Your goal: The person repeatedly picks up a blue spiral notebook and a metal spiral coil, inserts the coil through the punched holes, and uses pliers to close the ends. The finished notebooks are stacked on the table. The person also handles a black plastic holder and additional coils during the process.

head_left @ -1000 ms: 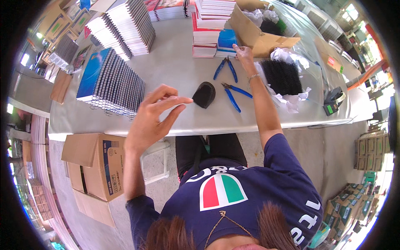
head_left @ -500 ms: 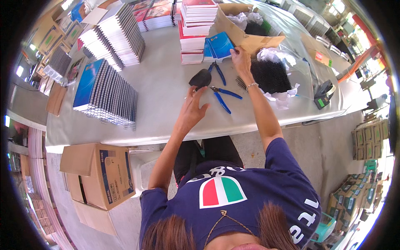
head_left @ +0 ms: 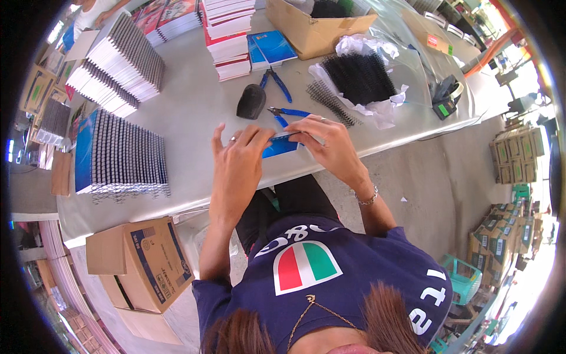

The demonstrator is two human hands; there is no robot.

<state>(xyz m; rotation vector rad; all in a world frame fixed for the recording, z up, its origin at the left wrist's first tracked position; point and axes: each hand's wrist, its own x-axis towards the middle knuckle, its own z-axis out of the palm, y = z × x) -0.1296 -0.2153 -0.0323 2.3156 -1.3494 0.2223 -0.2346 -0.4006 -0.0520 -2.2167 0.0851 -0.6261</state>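
Note:
Near the front edge of the table I hold a blue-covered booklet (head_left: 279,148) between my two hands, partly hidden behind them. My left hand (head_left: 239,159) has its fingertips bent onto the booklet's left side. The fingers of my right hand (head_left: 331,144) pinch its upper right edge. Just beyond my hands lie blue-handled cutters (head_left: 289,112), partly covered by my right fingers. Farther back are second blue-handled cutters (head_left: 278,85) and a black rounded, scoop-like object (head_left: 251,101). Loose wire coils (head_left: 330,101) lie right of the cutters.
Black binding coils (head_left: 359,78) rest on crumpled paper at the right, by an open cardboard box (head_left: 318,35). More blue booklets (head_left: 271,49) lie beside a tall booklet stack (head_left: 227,44). Coil-bound booklets (head_left: 121,153) stand at the left. A carton (head_left: 141,265) sits below the table edge.
My right hand has come back from the blue booklets toward the front edge. My left hand has left the black object, and both hands now hold a blue booklet. The whole view has shifted.

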